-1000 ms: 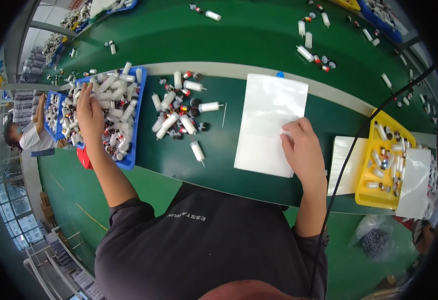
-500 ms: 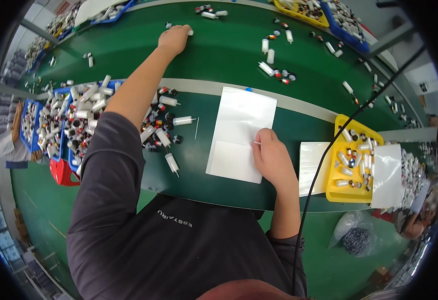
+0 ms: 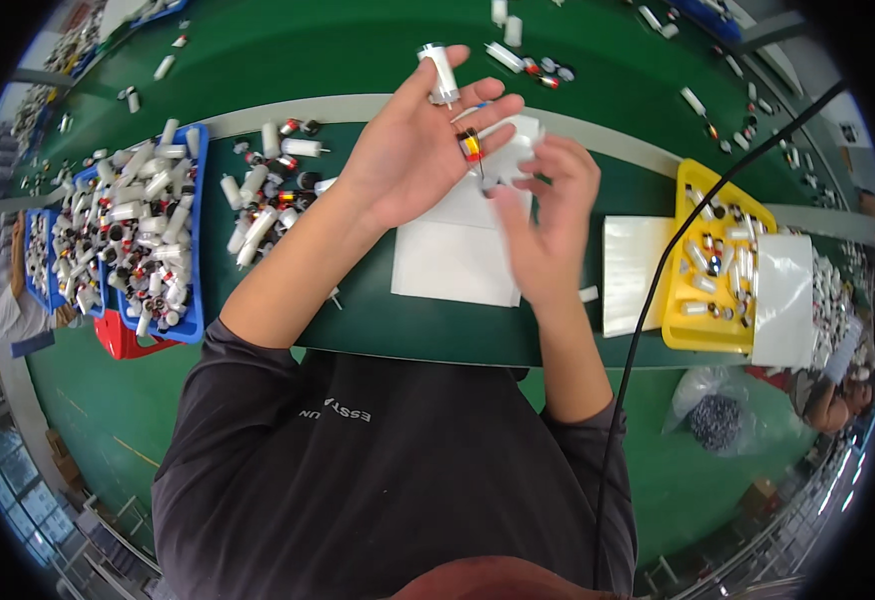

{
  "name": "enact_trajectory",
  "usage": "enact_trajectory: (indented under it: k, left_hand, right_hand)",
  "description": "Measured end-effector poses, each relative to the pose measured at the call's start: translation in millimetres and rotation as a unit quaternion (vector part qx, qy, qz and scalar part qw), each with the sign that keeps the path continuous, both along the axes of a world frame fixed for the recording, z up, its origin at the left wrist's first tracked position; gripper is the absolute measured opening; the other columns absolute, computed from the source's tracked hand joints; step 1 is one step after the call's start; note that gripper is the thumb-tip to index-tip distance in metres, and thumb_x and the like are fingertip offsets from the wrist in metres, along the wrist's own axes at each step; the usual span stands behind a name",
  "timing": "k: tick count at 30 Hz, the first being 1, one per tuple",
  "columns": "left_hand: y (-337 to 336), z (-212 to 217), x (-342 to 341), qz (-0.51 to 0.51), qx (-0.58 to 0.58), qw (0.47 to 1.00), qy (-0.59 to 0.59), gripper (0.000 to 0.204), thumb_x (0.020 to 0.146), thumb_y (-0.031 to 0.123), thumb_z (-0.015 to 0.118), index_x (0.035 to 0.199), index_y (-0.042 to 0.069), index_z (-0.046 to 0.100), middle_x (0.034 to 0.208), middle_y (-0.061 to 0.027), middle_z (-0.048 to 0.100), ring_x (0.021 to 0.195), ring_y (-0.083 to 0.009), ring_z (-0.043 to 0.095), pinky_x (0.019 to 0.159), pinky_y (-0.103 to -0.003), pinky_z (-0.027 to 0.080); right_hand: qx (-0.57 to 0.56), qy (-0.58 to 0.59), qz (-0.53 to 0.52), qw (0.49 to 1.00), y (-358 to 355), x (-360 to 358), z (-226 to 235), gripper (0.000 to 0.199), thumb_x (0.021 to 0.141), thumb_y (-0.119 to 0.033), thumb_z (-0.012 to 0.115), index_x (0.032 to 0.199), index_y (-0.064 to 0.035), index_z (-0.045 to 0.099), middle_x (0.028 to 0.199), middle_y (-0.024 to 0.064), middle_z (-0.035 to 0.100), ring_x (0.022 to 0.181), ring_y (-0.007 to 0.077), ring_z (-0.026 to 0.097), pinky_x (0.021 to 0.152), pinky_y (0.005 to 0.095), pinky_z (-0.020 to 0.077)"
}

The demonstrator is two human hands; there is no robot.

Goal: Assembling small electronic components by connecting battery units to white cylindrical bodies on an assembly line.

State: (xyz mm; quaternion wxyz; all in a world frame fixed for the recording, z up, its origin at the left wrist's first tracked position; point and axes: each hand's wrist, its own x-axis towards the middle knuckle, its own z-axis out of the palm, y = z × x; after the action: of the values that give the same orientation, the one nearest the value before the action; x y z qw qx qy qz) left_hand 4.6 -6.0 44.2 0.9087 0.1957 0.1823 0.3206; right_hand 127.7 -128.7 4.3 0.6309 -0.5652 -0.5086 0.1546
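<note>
Fingers of left hand [image 3: 413, 150] pinch white cylinder [image 3: 443, 72]; right hand [image 3: 548, 225] fingers curl above white sheet [image 3: 448, 265].

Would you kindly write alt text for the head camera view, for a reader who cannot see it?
Seen from above, a person's left hand holds up a white cylindrical part and a small red-and-yellow coil, while the right hand fingers a white piece beside it. Below lie a white sheet on a green table, a blue tray and a yellow tray of parts.

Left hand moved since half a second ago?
Yes. The left hand came back from the far green belt to above the white sheet, holding a white cylinder.
</note>
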Motion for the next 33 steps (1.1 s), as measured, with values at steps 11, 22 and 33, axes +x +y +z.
enact_trajectory:
  k: [11, 22, 33]
  left_hand:
    - [-2, -29, 6, -0.104, 0.200, 0.974, 0.030, 0.043, 0.107, 0.033, 0.035, 0.141, 0.009, 0.044, 0.146, -0.0166, 0.050, 0.137, -0.0252, 0.044, 0.106, -0.039, 0.042]
    - [-2, -41, 2, -0.078, 0.321, 0.928, 0.174, 0.046, 0.093, -0.001, 0.063, 0.137, 0.001, 0.051, 0.117, -0.0087, 0.066, 0.108, -0.0159, 0.064, 0.097, -0.031, 0.051]
    - [3, -36, -1, -0.090, 0.342, 0.923, 0.149, 0.044, 0.095, -0.003, 0.057, 0.139, 0.001, 0.050, 0.120, -0.0099, 0.065, 0.105, -0.0148, 0.066, 0.094, -0.028, 0.053]
  right_hand:
    - [0.024, 0.186, 0.022, 0.982, 9, -5, -25, 0.050, 0.089, 0.006, 0.065, 0.133, -0.0010, 0.041, 0.101, 0.0082, 0.063, 0.093, 0.0129, 0.059, 0.081, 0.0260, 0.0464]
    - [0.043, 0.058, -0.070, 0.995, 9, -7, -32, 0.044, 0.088, 0.004, 0.066, 0.126, -0.0011, 0.046, 0.095, 0.0081, 0.067, 0.085, 0.0117, 0.060, 0.076, 0.0260, 0.0478]
    - [0.097, -0.169, -0.137, 0.971, 10, 6, -15, 0.041, 0.078, 0.000, 0.076, 0.115, -0.0034, 0.056, 0.101, 0.0127, 0.060, 0.092, 0.0226, 0.062, 0.083, 0.0337, 0.0494]
